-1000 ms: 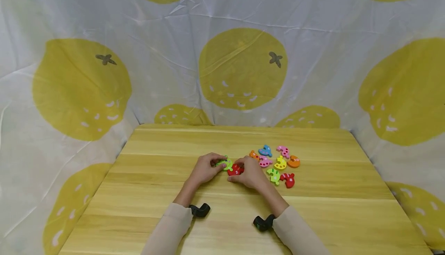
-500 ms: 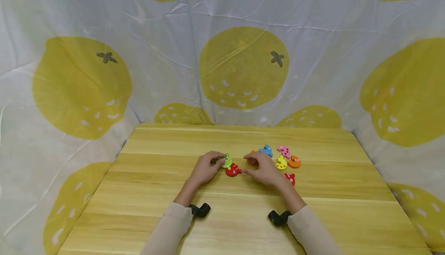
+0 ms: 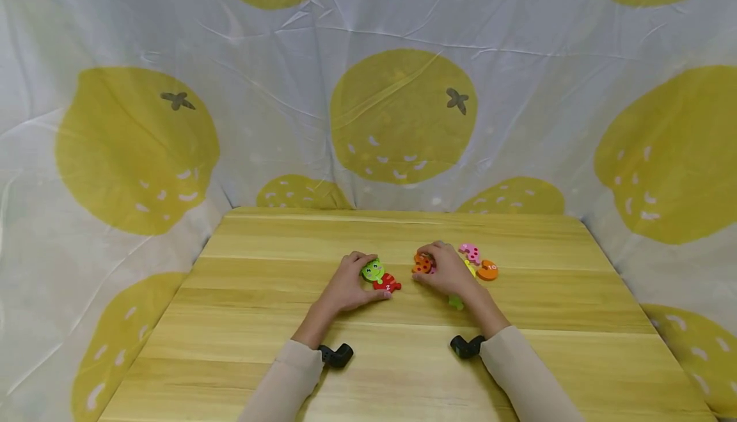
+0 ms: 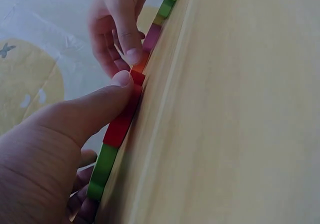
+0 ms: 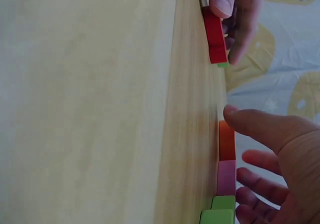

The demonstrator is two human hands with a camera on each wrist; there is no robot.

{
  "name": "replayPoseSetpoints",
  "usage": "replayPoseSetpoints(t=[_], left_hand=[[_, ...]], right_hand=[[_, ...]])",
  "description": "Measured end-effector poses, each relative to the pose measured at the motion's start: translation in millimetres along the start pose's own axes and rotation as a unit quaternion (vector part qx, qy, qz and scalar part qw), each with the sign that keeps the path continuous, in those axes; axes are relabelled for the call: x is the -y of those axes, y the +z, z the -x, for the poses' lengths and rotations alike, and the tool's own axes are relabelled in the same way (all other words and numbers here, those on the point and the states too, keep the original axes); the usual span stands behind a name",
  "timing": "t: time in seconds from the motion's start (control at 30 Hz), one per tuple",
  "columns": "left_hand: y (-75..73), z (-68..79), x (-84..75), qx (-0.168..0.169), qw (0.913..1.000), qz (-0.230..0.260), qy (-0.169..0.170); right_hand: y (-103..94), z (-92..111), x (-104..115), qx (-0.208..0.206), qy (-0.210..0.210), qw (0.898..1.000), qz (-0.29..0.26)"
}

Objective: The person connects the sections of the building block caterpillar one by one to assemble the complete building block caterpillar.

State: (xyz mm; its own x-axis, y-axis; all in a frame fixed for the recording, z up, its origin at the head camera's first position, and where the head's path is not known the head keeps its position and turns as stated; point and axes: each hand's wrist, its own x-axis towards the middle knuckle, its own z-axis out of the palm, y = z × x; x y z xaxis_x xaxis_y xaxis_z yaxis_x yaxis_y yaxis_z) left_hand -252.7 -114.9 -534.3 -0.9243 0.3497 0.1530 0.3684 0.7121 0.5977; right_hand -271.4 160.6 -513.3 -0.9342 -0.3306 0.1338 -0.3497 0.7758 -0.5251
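My left hand [image 3: 345,288] curls around two joined puzzle pieces: a green smiling head [image 3: 374,270] and a red piece marked 2 [image 3: 384,283]. Its thumb presses the near edge of the red piece [image 4: 122,116], and its fingers lie behind the green head [image 4: 102,171]. To the right, my right hand [image 3: 451,272] has thumb and fingers around a spotted orange puzzle piece [image 3: 422,263]. In the right wrist view the thumb tip meets one end of the orange piece [image 5: 227,140], while several other fingers stay loosely bent beside a pink piece [image 5: 226,177].
Beyond and beside the right hand lie more puzzle pieces: a pink one [image 3: 469,253], an orange one marked 10 [image 3: 488,270] and a green one [image 3: 456,302]. The right hand hides some others. A patterned cloth [image 3: 403,13] rises behind the wooden table [image 3: 368,371].
The right hand let go of the red piece, moved right and reached the spotted orange piece. The left thumb shifted from the green head to the near edge of the red piece.
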Motion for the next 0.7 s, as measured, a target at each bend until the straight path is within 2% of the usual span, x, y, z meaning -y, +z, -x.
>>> replayPoseSetpoints(t=[0.2, 0.4, 0.7], left_hand=[[-1.7, -0.7, 7.1, 0.006, 0.9999, 0.003, 0.013], [-5.5, 0.2, 11.9, 0.012, 0.9995, 0.017, 0.022], [-2.3, -1.2, 14.4, -0.007, 0.9993, 0.028, 0.023]], right_hand=[[0.2, -1, 1, 0.018, 0.012, 1.0, 0.011], [0.2, 0, 0, 0.011, 0.007, 1.0, 0.008], [-1.8, 3, 1, -0.006, -0.005, 1.0, -0.025]])
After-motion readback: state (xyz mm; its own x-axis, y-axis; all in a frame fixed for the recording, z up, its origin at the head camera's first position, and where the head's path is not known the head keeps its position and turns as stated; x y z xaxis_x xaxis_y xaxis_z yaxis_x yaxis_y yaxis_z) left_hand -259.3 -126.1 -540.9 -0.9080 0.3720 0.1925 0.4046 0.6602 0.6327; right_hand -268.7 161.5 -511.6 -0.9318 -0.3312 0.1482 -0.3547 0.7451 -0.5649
